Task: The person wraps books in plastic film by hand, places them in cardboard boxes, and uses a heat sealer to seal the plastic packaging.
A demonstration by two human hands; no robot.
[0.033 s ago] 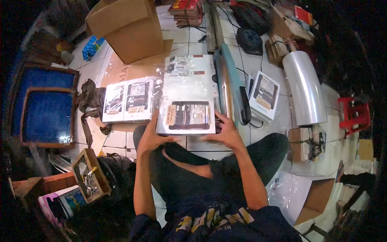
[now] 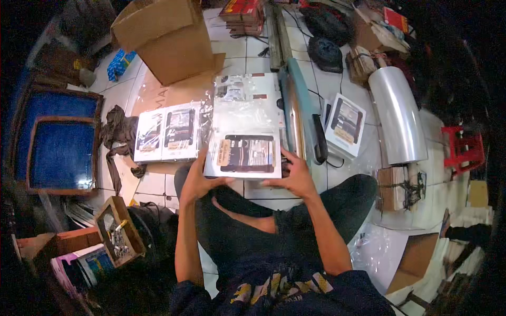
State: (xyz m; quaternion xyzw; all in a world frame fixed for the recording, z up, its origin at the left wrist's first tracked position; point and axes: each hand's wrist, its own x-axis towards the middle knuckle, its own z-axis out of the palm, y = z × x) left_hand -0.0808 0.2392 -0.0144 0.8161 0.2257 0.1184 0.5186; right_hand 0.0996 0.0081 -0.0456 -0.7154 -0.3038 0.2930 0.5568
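Between my two hands is a white book [image 2: 243, 153] with a dark-framed picture and a tan label on its cover. My left hand [image 2: 198, 180] closes on its left edge, thumb along the near edge. My right hand [image 2: 296, 177] grips the right edge the same way. The book's far part rests over clear plastic film [image 2: 244, 113] spread on white covers. Just right of it lies a long teal bar sealer [image 2: 299, 97] with a black handle [image 2: 319, 138]. On the left, plastic-wrapped books [image 2: 167, 132] lie side by side; more like them form a small stack [image 2: 345, 124] at right.
A large roll of clear film [image 2: 398, 113] lies at the right, near a red stool [image 2: 461, 149]. An upright cardboard box [image 2: 166, 45] stands at the far left. A wooden ashtray box [image 2: 120, 231] is beside my left knee. Dark cloth [image 2: 117, 129] lies left of the wrapped books.
The book in my hands has moved very slightly toward me and turned a little. My hands have moved with it and keep their hold.
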